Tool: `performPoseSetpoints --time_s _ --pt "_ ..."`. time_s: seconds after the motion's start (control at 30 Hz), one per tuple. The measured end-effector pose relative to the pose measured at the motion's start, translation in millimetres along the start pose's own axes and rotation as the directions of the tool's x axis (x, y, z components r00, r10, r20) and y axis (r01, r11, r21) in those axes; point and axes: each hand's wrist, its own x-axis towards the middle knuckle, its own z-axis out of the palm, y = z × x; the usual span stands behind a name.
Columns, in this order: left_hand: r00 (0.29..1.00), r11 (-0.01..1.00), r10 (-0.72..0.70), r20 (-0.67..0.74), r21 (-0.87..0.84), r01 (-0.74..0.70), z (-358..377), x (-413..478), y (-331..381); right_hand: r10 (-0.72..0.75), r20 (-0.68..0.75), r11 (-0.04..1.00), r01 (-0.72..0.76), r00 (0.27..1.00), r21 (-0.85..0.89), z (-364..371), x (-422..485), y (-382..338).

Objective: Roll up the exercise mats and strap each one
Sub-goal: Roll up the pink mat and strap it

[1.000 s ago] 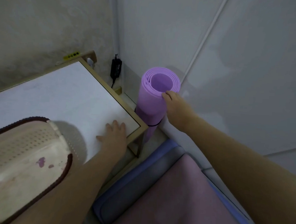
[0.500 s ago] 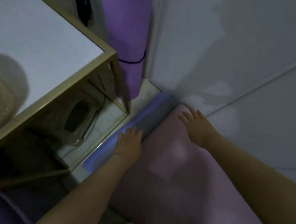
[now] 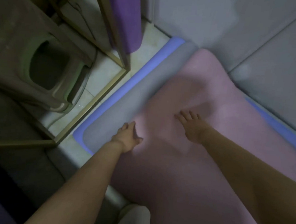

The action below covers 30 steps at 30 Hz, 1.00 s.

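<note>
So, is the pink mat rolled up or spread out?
Spread out. The pink mat lies flat over the blue mat, no rolled end visible.

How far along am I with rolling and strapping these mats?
Done: the purple mat is rolled, standing by the table leg; its strap is out of view. In hand: left hand and right hand rest on the pink mat, which lies unrolled. Left: roll and strap it, then the blue mat underneath.

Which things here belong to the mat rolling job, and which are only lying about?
Belong to the job: pink mat, blue mat beneath it, rolled purple mat standing upright.
Lying about: plastic stool, table frame.
</note>
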Motion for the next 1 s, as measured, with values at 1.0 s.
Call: performPoseSetpoints --time_s 1.0 --pt "0.800 0.769 0.599 -0.041 0.306 -0.561 83 -140 180 -0.094 -0.517 0.906 -0.142 0.851 -0.398 8 -212 102"
